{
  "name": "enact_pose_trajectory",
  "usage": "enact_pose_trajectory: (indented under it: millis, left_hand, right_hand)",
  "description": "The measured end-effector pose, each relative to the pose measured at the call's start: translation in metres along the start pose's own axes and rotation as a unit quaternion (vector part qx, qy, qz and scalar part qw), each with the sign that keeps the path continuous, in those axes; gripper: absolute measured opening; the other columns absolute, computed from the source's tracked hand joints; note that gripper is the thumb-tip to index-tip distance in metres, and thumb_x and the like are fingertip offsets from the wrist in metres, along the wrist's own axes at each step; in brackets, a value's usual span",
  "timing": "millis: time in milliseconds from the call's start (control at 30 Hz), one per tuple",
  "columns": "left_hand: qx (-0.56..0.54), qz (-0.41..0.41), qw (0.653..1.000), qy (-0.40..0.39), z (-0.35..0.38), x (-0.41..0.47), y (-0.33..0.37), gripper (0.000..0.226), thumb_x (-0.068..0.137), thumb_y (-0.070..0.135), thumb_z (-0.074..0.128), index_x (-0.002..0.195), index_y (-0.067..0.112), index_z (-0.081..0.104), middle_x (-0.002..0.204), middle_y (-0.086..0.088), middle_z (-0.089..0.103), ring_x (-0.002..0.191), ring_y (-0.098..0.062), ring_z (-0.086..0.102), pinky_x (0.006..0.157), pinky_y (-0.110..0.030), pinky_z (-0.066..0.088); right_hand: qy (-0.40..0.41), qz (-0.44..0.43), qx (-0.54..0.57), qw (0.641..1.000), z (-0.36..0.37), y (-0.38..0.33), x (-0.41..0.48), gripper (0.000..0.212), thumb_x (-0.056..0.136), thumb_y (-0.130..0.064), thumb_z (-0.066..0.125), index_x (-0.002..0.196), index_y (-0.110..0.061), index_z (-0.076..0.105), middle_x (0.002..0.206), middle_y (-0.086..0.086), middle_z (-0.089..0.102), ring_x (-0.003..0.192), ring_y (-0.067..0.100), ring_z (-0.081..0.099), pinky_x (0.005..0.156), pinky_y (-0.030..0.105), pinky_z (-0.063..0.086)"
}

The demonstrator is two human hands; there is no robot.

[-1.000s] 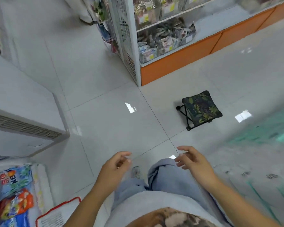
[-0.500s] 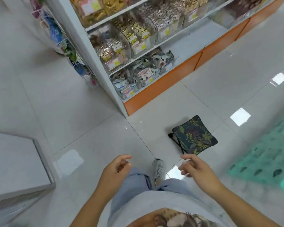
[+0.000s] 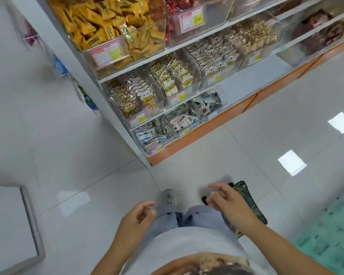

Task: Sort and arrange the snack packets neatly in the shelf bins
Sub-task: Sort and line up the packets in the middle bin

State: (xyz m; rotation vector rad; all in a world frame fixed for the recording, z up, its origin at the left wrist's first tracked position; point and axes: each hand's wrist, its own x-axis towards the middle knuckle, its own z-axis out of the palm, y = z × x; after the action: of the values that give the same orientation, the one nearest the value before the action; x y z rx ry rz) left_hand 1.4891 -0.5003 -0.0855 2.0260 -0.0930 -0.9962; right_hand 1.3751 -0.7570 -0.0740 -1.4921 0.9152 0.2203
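A white shelf unit [image 3: 115, 133] with clear bins stands ahead of me. The top bin holds yellow snack packets [image 3: 107, 22]. Below are monkey-print packets [image 3: 127, 100] and koala-print packets [image 3: 213, 56]. The bottom bins hold blue-white packets [image 3: 147, 136] and mixed dark packets [image 3: 197, 108]. My left hand [image 3: 135, 221] hangs low over my thighs, fingers loosely curled, holding nothing. My right hand [image 3: 226, 201] hovers above a folding stool, fingers relaxed and empty. Both hands are well short of the bins.
A small folding stool [image 3: 250, 207] with leaf-print fabric stands on the tiled floor under my right hand. A grey cabinet [image 3: 28, 219] sits at the lower left. A teal patterned mat [image 3: 330, 235] lies at the right. Hanging goods [image 3: 58, 64] line the shelf's side.
My view has swung up and closer to the shelf, so more bins show. The stool now lies under my right hand. Both hands stay empty and low.
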Motion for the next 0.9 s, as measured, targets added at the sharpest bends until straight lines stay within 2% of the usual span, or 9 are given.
enact_pose_trajectory:
  millis: [100,233,333,433,500,600,733,833,900]
  left_hand:
    - [0.012,0.015,1.000,-0.016,-0.004,0.044,0.040,0.019,0.094,0.025,0.058,0.103,0.041,0.063,0.087,0.012,0.068,0.081,-0.002,0.063,0.068,-0.011,0.047]
    - [0.024,0.039,0.998,-0.052,0.002,0.097,0.102,0.020,0.094,0.024,0.058,0.103,0.042,0.063,0.084,0.009,0.067,0.078,-0.011,0.064,0.070,-0.019,0.051]
    - [0.025,0.053,0.996,-0.060,0.016,0.134,0.143,0.019,0.094,0.026,0.057,0.102,0.043,0.063,0.085,0.004,0.068,0.082,-0.010,0.064,0.069,-0.015,0.048]
    - [0.009,0.047,0.998,-0.047,0.036,0.169,0.176,0.017,0.094,0.029,0.056,0.102,0.043,0.062,0.092,0.000,0.067,0.088,-0.012,0.064,0.079,-0.024,0.050]
    - [-0.001,0.038,0.999,-0.030,0.054,0.194,0.191,0.016,0.095,0.034,0.056,0.102,0.046,0.062,0.095,0.001,0.067,0.089,-0.012,0.064,0.084,-0.029,0.052]
    - [-0.015,0.008,1.000,0.008,0.087,0.223,0.211,0.015,0.094,0.040,0.056,0.103,0.050,0.060,0.096,0.007,0.066,0.090,-0.009,0.064,0.085,-0.032,0.052]
    - [-0.070,-0.036,0.995,0.065,0.130,0.240,0.237,0.015,0.096,0.029,0.057,0.107,0.037,0.061,0.099,-0.004,0.065,0.089,-0.016,0.063,0.072,-0.018,0.048]
    - [-0.109,-0.058,0.988,0.094,0.149,0.245,0.239,0.014,0.095,0.029,0.057,0.107,0.034,0.060,0.099,-0.012,0.064,0.088,-0.022,0.063,0.069,-0.018,0.047]
    - [-0.116,-0.077,0.985,0.107,0.155,0.249,0.224,0.016,0.090,0.042,0.058,0.106,0.038,0.060,0.097,-0.008,0.067,0.085,-0.017,0.065,0.073,-0.023,0.050]
  right_hand:
    - [0.011,0.007,-0.007,1.000,-0.018,-0.022,0.026,0.021,0.097,-0.010,0.050,0.111,-0.024,0.060,0.086,0.007,0.072,0.077,0.016,0.066,0.073,0.028,0.052]
    - [0.037,0.024,0.002,0.999,-0.050,-0.043,0.049,0.024,0.097,-0.009,0.049,0.111,-0.025,0.060,0.086,0.010,0.071,0.078,0.017,0.067,0.078,0.033,0.053]
    - [0.043,0.034,0.005,0.999,-0.081,-0.054,0.075,0.023,0.098,-0.010,0.048,0.112,-0.024,0.058,0.088,0.011,0.070,0.079,0.018,0.068,0.075,0.029,0.052]
    - [0.036,0.044,0.001,0.998,-0.118,-0.063,0.111,0.023,0.098,-0.008,0.048,0.114,-0.021,0.059,0.086,0.013,0.071,0.078,0.020,0.067,0.073,0.027,0.050]
    - [0.015,0.049,-0.021,0.998,-0.146,-0.069,0.141,0.024,0.098,-0.008,0.047,0.115,-0.020,0.059,0.084,0.014,0.070,0.077,0.021,0.067,0.072,0.027,0.050]
    - [-0.033,0.029,-0.090,0.995,-0.195,-0.089,0.190,0.022,0.096,-0.012,0.053,0.114,-0.021,0.061,0.077,0.004,0.072,0.074,0.017,0.068,0.072,0.025,0.051]
    - [-0.106,-0.003,-0.192,0.976,-0.247,-0.130,0.248,0.023,0.092,-0.011,0.056,0.109,-0.026,0.062,0.075,0.000,0.070,0.067,0.009,0.065,0.065,0.016,0.049]
    - [-0.137,-0.020,-0.231,0.963,-0.262,-0.153,0.284,0.019,0.093,-0.014,0.057,0.103,-0.029,0.063,0.079,0.002,0.072,0.077,0.020,0.067,0.081,0.036,0.052]
    - [-0.166,-0.032,-0.262,0.950,-0.259,-0.161,0.303,0.020,0.095,-0.014,0.053,0.105,-0.029,0.061,0.078,0.003,0.072,0.076,0.021,0.067,0.082,0.040,0.051]
